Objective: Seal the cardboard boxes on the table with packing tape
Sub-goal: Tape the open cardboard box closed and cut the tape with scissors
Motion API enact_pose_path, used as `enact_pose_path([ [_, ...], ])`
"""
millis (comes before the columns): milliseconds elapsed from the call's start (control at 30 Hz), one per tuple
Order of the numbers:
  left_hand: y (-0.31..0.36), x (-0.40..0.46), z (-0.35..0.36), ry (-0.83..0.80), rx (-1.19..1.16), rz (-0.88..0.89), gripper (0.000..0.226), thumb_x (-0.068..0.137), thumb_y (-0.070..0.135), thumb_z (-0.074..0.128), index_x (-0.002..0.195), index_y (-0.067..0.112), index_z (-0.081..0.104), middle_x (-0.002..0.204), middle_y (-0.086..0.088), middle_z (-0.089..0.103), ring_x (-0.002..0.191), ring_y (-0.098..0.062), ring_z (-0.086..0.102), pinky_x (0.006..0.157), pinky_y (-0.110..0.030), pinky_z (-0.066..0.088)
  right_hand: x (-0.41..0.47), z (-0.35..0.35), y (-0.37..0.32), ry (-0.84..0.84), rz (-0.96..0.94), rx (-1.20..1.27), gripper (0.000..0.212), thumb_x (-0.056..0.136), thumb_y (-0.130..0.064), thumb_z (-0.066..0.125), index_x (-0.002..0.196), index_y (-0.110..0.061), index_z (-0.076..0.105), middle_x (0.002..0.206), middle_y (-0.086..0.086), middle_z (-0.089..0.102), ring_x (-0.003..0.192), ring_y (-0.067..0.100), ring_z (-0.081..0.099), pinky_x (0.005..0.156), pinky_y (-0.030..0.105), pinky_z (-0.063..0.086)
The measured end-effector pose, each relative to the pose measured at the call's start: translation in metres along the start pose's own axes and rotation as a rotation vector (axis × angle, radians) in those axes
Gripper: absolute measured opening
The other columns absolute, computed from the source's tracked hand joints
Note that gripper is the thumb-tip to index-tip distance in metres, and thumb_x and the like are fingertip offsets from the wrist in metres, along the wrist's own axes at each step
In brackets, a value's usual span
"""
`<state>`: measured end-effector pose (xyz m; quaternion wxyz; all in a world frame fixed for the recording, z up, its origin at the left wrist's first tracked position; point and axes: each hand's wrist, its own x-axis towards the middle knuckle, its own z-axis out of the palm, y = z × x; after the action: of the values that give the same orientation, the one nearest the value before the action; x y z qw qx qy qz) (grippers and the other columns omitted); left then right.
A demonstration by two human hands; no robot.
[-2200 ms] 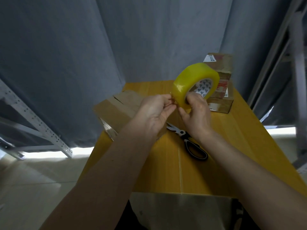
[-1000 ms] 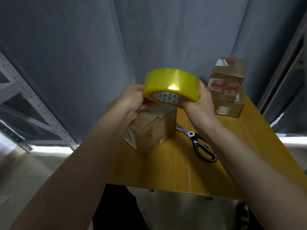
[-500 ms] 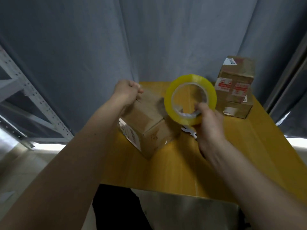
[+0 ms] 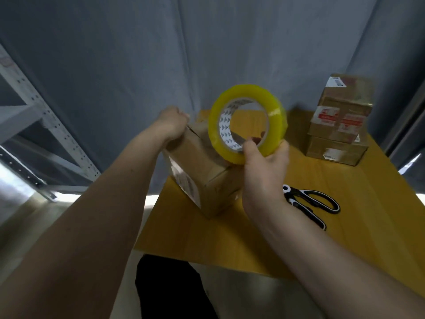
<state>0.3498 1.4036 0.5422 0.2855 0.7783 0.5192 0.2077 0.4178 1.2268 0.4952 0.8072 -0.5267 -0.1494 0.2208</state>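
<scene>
dim indoor shot, grey curtain (image 4: 138, 65) dark and flat. daylight leaks in low under the curtain at left and at the right edge, blown out white. soft glare on the yellow tape roll (image 4: 274, 111) and worktop (image 4: 345, 226). wide-angle bend at edges, shelf frame (image 4: 34, 107) curved. slight softness overall, forearms near the lens blurry.

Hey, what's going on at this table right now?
A person is taping up a brown cardboard box on the yellow wooden table. The left hand is curled at the box's far top edge, while the right hand grips a yellow roll of packing tape above the box. Black-handled scissors lie to the right, and two stacked cardboard boxes with labels sit at the far right corner.
</scene>
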Motion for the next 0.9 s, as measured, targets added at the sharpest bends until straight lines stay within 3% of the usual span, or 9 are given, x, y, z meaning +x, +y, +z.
enact_pose_path([
  [67, -0.007, 0.001, -0.001, -0.024, 0.011, -0.027, 0.028, 0.100, 0.017, 0.044, 0.119, -0.001, 0.054, 0.116, -0.018, 0.053, 0.111, -0.032, 0.051, 0.078, -0.028, 0.033, 0.002, 0.004, 0.006, -0.032, -0.009, -0.009, 0.022, 0.091, -0.008, 0.059, 0.099, -0.027, 0.051, 0.078, -0.008, 0.061, 0.063, -0.004, 0.060, 0.060, 0.014, 0.049],
  [167, -0.015, 0.000, -0.004, -0.104, -0.040, -0.094, 0.010, 0.095, 0.012, 0.050, 0.101, 0.005, 0.054, 0.102, -0.017, 0.053, 0.089, -0.030, 0.051, 0.074, -0.033, 0.039, 0.009, 0.003, 0.010, -0.041, 0.010, 0.015, 0.029, 0.092, -0.008, 0.056, 0.102, -0.034, 0.050, 0.080, -0.014, 0.066, 0.070, -0.003, 0.064, 0.062, 0.015, 0.051],
  [300, -0.011, -0.014, -0.009, -0.246, -0.070, -0.158, 0.013, 0.097, 0.016, 0.050, 0.093, 0.006, 0.057, 0.092, -0.013, 0.055, 0.076, -0.026, 0.052, 0.065, -0.033, 0.043, 0.040, -0.009, -0.003, -0.009, -0.037, -0.109, 0.046, 0.088, -0.008, 0.055, 0.129, -0.029, 0.047, 0.106, 0.000, 0.064, 0.100, 0.018, 0.063, 0.092, 0.042, 0.053],
  [433, -0.003, -0.040, 0.000, -0.382, -0.138, -0.140, 0.019, 0.099, 0.012, 0.042, 0.091, 0.004, 0.057, 0.094, -0.017, 0.061, 0.076, -0.032, 0.062, 0.074, -0.045, 0.056, 0.076, -0.024, -0.024, -0.070, -0.098, -0.262, 0.053, 0.085, -0.004, 0.055, 0.133, -0.024, 0.051, 0.114, 0.007, 0.065, 0.105, 0.021, 0.064, 0.097, 0.048, 0.050],
  [533, -0.005, -0.048, 0.006, -0.254, -0.284, -0.138, 0.012, 0.095, 0.011, 0.049, 0.089, 0.004, 0.057, 0.091, -0.016, 0.059, 0.074, -0.027, 0.058, 0.065, -0.034, 0.051, 0.087, -0.031, -0.029, -0.134, -0.069, -0.211, 0.051, 0.081, 0.000, 0.056, 0.126, -0.025, 0.056, 0.111, 0.012, 0.067, 0.099, 0.023, 0.069, 0.091, 0.052, 0.053],
  [600, -0.008, -0.046, 0.008, -0.063, -0.413, -0.165, 0.005, 0.093, 0.008, 0.053, 0.090, 0.007, 0.057, 0.093, -0.014, 0.059, 0.085, -0.028, 0.059, 0.076, -0.038, 0.054, 0.089, -0.034, -0.030, -0.167, -0.081, -0.205, 0.051, 0.079, -0.003, 0.058, 0.123, -0.029, 0.056, 0.114, 0.010, 0.067, 0.100, 0.023, 0.069, 0.091, 0.052, 0.054],
  [633, -0.010, -0.046, 0.009, 0.006, -0.455, -0.171, 0.008, 0.093, 0.008, 0.054, 0.086, 0.007, 0.057, 0.090, -0.012, 0.059, 0.083, -0.026, 0.060, 0.080, -0.038, 0.055, 0.088, -0.034, -0.030, -0.177, -0.092, -0.221, 0.053, 0.078, -0.006, 0.060, 0.125, -0.031, 0.055, 0.116, 0.008, 0.066, 0.104, 0.023, 0.067, 0.092, 0.051, 0.053],
  [767, -0.016, -0.048, 0.021, 0.102, -0.509, -0.173, 0.025, 0.094, 0.007, 0.049, 0.069, 0.008, 0.055, 0.071, -0.010, 0.057, 0.064, -0.021, 0.055, 0.067, -0.032, 0.050, 0.086, -0.030, -0.028, -0.233, -0.149, -0.356, 0.057, 0.086, -0.011, 0.062, 0.137, -0.029, 0.044, 0.123, 0.006, 0.062, 0.113, 0.021, 0.061, 0.097, 0.050, 0.050],
  [900, -0.020, -0.047, 0.027, 0.188, -0.388, -0.145, 0.026, 0.094, 0.011, 0.049, 0.070, 0.004, 0.056, 0.091, -0.028, 0.063, 0.091, -0.038, 0.062, 0.085, -0.044, 0.050, 0.089, -0.022, -0.030, -0.168, -0.220, -0.441, 0.038, 0.092, -0.020, 0.061, 0.128, -0.027, 0.048, 0.103, -0.010, 0.062, 0.099, 0.008, 0.062, 0.095, 0.045, 0.051],
])
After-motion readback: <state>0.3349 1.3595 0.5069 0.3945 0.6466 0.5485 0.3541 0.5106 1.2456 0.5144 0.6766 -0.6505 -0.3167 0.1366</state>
